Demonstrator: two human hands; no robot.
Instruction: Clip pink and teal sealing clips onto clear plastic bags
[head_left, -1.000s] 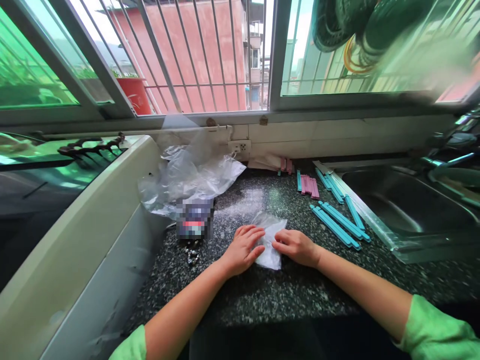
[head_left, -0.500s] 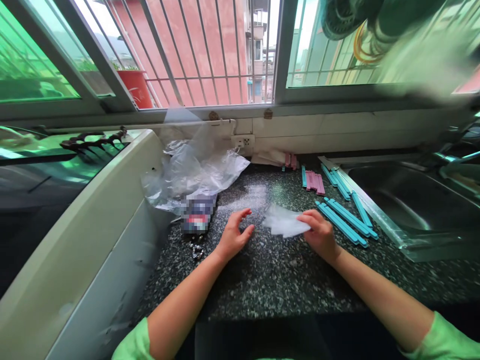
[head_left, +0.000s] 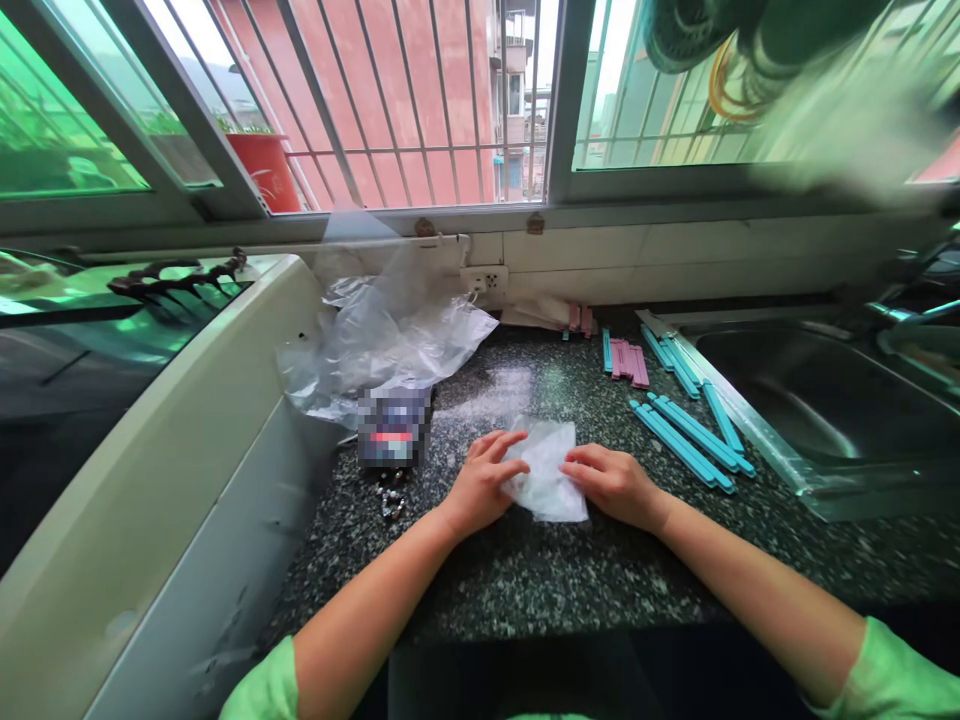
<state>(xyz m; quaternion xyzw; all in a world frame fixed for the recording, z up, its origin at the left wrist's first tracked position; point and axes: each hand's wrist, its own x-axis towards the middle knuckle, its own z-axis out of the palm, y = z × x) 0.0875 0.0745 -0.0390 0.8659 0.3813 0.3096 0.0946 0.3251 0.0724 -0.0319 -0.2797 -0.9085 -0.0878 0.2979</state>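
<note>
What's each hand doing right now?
Left hand: open, at the left side of the thin plastic.
Right hand: at its right side; grip cannot be told.

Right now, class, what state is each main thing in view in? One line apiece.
White translucent plastic sheet: creased, spread out
Left hand: open, at the sheet's left side
Right hand: at its right edge, grip unclear
Large clear plastic bag: crumpled
Long turquoise strips: set out in groups
Short pink strips: side by side
Grey-framed, green-glazed sliding window: partly open
</note>
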